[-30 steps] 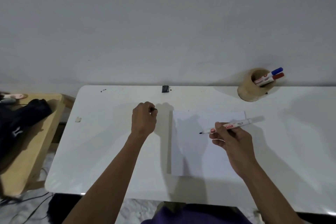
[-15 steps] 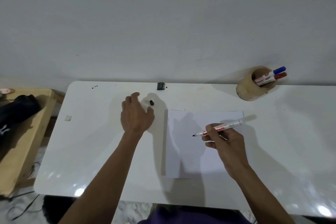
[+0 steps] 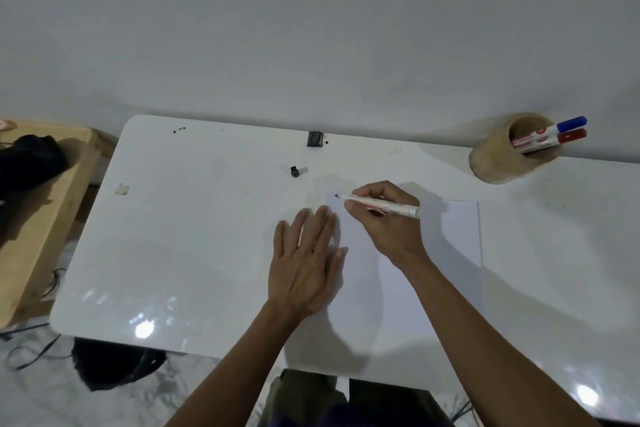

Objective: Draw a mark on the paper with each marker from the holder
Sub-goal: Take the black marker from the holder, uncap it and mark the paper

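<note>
A white sheet of paper (image 3: 446, 253) lies on the white table (image 3: 194, 246). My right hand (image 3: 388, 222) grips an uncapped white marker (image 3: 384, 204), its dark tip at the paper's far left corner. My left hand (image 3: 308, 263) rests flat with fingers spread on the paper's left edge. The marker's black cap (image 3: 295, 171) lies loose on the table beyond my hands. A round wooden holder (image 3: 502, 156) at the far right holds a blue-capped marker (image 3: 568, 124) and a red-capped marker (image 3: 561, 139).
A small black object (image 3: 314, 139) sits at the table's far edge by the wall. A scrap of tape (image 3: 122, 188) lies at the left. A wooden bench (image 3: 41, 218) with a black cloth (image 3: 27, 163) stands left of the table.
My left hand let the black cap go onto the table and moved down flat onto the paper's edge. My right hand carried the marker tip up to the paper's far left corner.
</note>
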### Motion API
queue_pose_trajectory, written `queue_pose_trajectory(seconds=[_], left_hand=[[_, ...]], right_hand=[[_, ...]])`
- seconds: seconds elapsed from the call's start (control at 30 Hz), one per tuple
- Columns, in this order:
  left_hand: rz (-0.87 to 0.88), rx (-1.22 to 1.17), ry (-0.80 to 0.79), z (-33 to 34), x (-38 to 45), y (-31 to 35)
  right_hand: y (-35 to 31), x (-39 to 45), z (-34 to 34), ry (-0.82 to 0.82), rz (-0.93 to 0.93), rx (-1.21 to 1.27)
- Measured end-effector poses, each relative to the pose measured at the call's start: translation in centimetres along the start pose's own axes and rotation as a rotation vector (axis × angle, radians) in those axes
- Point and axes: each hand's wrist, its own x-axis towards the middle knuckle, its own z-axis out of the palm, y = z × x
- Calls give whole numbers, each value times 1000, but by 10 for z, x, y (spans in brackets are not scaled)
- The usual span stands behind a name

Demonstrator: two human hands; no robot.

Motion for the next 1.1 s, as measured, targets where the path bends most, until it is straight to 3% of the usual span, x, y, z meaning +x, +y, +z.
queue_pose_trajectory(seconds=[1.1], left_hand=[[23,8,90,7,-1,-3]], right_hand=[[25,28,16,12,-68,-237]])
